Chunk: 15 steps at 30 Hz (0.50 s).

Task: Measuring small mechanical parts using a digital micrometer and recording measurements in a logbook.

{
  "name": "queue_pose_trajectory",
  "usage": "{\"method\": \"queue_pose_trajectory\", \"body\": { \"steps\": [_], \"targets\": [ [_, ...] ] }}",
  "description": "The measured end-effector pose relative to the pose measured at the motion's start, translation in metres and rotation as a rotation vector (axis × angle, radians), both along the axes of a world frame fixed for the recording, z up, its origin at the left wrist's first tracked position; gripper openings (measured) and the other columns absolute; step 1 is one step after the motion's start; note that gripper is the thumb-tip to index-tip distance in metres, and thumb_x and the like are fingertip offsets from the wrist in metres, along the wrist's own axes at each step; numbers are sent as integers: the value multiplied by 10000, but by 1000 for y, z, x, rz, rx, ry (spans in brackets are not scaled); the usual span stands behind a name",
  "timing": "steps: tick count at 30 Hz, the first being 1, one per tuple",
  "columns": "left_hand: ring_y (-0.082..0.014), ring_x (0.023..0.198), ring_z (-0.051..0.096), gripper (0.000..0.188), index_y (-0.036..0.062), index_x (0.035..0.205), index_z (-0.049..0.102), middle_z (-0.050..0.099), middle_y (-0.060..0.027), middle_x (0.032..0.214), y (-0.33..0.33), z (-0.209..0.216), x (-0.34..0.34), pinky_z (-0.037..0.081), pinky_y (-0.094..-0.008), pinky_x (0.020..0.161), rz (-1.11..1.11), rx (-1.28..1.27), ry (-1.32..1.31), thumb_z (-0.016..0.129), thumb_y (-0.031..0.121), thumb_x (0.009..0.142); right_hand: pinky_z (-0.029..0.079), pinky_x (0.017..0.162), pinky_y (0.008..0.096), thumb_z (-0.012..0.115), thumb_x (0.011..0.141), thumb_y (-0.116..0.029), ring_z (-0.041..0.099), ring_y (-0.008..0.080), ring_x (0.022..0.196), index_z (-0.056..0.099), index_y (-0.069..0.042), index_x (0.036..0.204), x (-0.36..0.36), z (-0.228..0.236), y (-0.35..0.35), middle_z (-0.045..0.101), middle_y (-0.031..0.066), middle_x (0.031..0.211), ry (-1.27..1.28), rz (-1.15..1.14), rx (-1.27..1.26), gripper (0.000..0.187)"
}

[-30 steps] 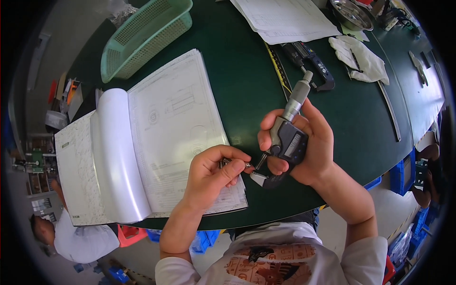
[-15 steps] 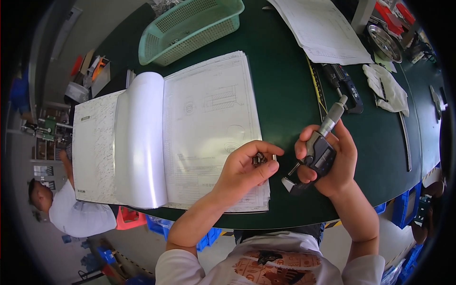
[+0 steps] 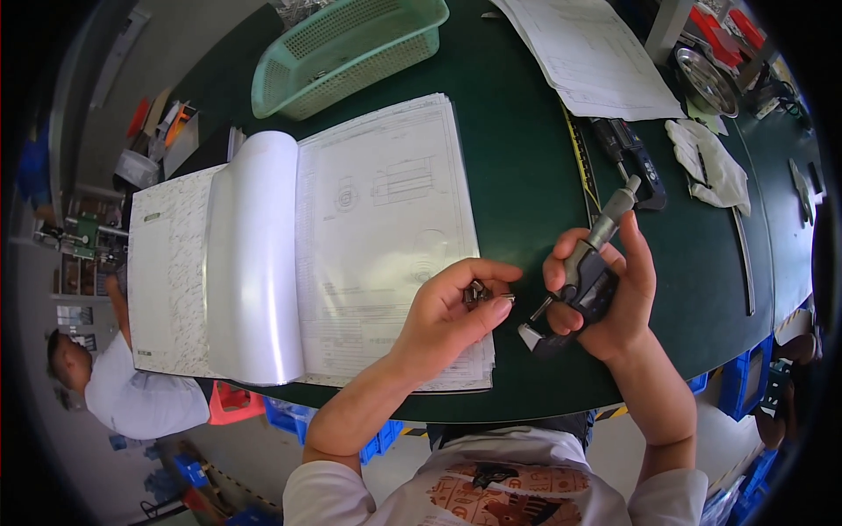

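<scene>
- So the small metal part point(image 3: 478, 292) is pinched in the left hand point(image 3: 449, 313), between thumb and fingertips, right over the lower right corner of the open drawing binder point(image 3: 351, 237). It's tiny and half hidden by the fingers, so can't say exactly what kind of part it is.
- Left grip is clenched tight on that part, fingers curled in close.
- Right hand point(image 3: 614, 294) has a digital micrometer point(image 3: 583, 285) wrapped in its palm, grip closed round the black body. The thimble end sticks up past the fingers toward the far side, and the frame end points down toward the left hand.
- The micrometer's frame is just beside the part, not touching it as far as I can tell.
- Both hands hover above the near edge of the dark green surface point(image 3: 526, 175).
- Further out: a digital caliper point(image 3: 630, 159) and a steel ruler point(image 3: 581, 162) lie beyond the right hand, a white rag point(image 3: 709, 165) next to those.
- A loose drawing sheet point(image 3: 588, 57) and a green plastic basket point(image 3: 346, 53) sit at the far side.
</scene>
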<state>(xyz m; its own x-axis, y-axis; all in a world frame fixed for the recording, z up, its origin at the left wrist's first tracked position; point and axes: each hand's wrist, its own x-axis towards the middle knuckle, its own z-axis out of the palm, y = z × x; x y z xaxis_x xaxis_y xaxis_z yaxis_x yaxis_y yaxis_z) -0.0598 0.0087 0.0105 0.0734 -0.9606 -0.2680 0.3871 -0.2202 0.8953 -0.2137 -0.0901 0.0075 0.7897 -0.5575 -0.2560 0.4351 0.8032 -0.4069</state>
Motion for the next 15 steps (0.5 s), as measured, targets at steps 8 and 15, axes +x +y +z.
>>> {"method": "queue_pose_trajectory", "body": {
  "steps": [8,15],
  "targets": [
    [-54,756,491,156,-17,935,538,534,-34,835,1,-1,5,390,-164,619,-75,-6,5,555,29,787,397,377,255,227,803,-598,450,162,392,511,-7,880,1,0,-2,559,131,703,44,34,46,660],
    [-75,767,513,152,-28,919,549,553,-55,857,1,-1,7,410,-181,641,-137,-33,-48,568,10,773,380,381,249,246,792,-600,441,156,391,513,-8,837,0,-2,-1,556,122,678,96,12,-69,651]
  ]
}}
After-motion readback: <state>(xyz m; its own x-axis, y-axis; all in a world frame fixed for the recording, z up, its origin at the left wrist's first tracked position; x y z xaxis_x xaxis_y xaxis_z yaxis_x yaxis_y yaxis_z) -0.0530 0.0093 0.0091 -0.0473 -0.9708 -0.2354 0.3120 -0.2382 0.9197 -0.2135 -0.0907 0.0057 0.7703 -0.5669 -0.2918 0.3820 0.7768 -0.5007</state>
